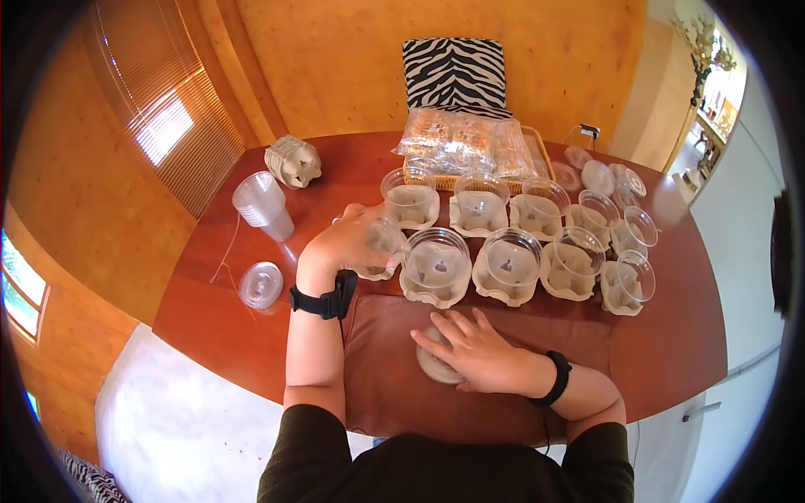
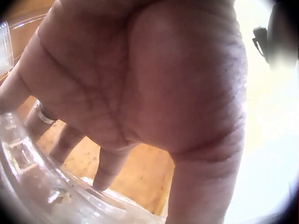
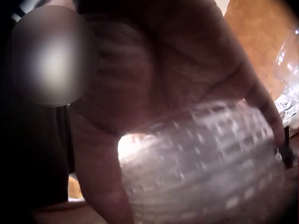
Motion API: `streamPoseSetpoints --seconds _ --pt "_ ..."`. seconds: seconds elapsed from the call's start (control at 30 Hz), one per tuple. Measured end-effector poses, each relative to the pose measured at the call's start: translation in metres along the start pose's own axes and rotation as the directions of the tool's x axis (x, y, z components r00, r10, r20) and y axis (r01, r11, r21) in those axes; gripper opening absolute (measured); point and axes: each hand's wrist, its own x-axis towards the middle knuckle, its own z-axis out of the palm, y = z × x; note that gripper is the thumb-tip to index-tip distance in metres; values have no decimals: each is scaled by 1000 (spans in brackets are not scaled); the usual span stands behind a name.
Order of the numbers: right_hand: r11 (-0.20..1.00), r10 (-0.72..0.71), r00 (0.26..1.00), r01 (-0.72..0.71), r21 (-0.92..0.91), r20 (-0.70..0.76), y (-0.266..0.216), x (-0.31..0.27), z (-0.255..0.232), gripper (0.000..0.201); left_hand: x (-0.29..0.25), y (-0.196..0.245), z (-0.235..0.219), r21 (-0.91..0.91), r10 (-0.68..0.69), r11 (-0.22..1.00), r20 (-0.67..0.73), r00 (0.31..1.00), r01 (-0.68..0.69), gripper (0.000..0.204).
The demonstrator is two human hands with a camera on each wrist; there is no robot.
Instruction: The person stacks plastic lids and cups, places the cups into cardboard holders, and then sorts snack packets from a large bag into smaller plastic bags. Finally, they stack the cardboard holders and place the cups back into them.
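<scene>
My left hand (image 1: 348, 243) grips a clear plastic cup (image 1: 384, 235) over a grey pulp holder at the left end of the front row; in the left wrist view its fingers curve round the cup's rim. Low in the middle, my right hand (image 1: 490, 356) holds a round stack of clear lids (image 1: 436, 362) above the brown mat (image 1: 381, 377). Thumb and fingers span the stack (image 3: 205, 163) in the right wrist view. Clear cups, such as one (image 1: 438, 264) beside my left hand, stand in pulp holders in two rows.
Nested cups (image 1: 267, 208) lie at the left, near stacked pulp holders (image 1: 293, 161) and a loose lid (image 1: 261, 285). Behind the rows, a wicker basket (image 1: 541, 155) bears wrapped packets (image 1: 465, 142). More lids (image 1: 598, 178) lie at the back right, and a zebra-striped chair (image 1: 454, 74) stands beyond.
</scene>
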Motion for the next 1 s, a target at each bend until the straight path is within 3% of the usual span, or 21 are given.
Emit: streamPoseSetpoints --seconds 0.2,0.3,0.4,0.6,0.73,0.93,0.97,1.0 --pt "999 -50 998 51 11 -47 -4 -11 -20 98 -6 5 0 63 5 998 -28 1000 -3 100" --pt "994 -38 999 36 101 21 -7 -14 -17 86 -2 -1 7 53 25 998 -75 997 -21 86" --pt "993 -96 987 105 61 -128 -5 -14 -7 65 0 -6 7 75 62 996 -103 993 -55 71" --pt "991 -105 982 118 70 -159 -3 -14 -6 60 8 -24 12 89 116 990 -81 990 -109 60" --pt "975 -108 991 120 185 -75 -1 -14 -10 59 14 -31 16 69 132 990 -89 987 -126 58" --pt "951 -165 985 174 255 -59 7 -14 -18 48 6 -13 7 -14 2 1000 -71 997 -3 58" --pt "951 -175 982 186 249 -67 6 -14 -16 44 2 -4 9 101 -101 989 -111 989 112 59" --pt "948 -184 980 197 249 -74 4 -15 -15 40 2 -4 10 182 -41 981 -163 986 71 60"
